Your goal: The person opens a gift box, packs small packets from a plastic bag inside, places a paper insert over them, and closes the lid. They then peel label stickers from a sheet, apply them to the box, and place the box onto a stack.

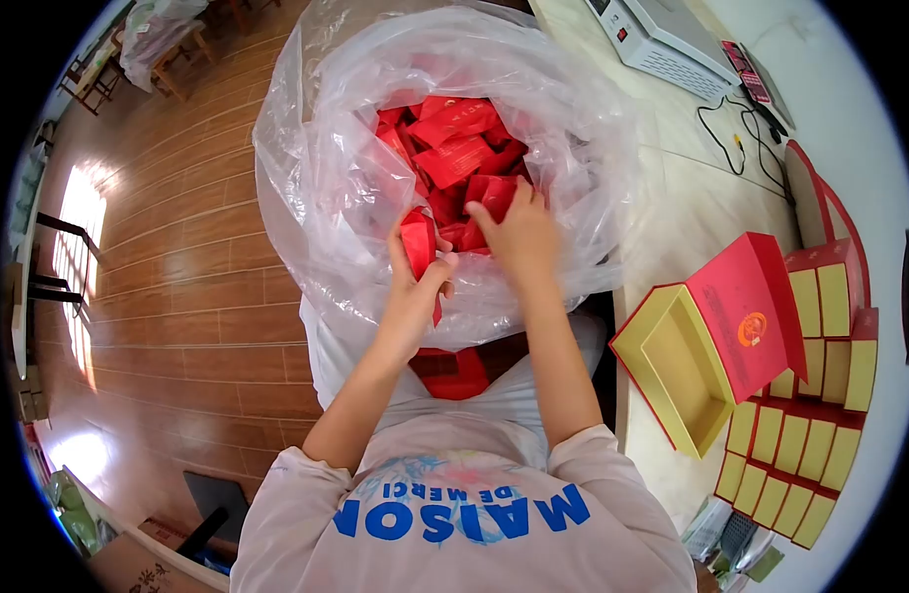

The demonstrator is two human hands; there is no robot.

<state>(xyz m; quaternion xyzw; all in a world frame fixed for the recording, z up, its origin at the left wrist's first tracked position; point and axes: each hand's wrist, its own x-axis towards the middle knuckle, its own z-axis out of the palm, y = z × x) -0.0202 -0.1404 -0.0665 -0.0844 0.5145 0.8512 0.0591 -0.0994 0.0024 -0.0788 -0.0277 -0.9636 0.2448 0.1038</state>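
A large clear plastic bag [326,128] stands open in front of me, its rim rolled outward. Inside lies a heap of small, shiny red packets [454,163]. My left hand [415,287] is closed around one or more red packets [417,242] at the near side of the bag's mouth; how many it holds I cannot tell. Over the right part of the heap, my right hand [525,237] has its thumb and fingers curled about another red packet [491,191]. Its fingertips are partly hidden and slightly blurred.
On the pale table [662,198] to my right sits an open red gift box [687,361] with a yellow inside. Stacked red and yellow boxes [795,435] stand beyond it. A white appliance [662,44] and black cables [756,138] are farther back. Wooden flooring [197,277] lies left.
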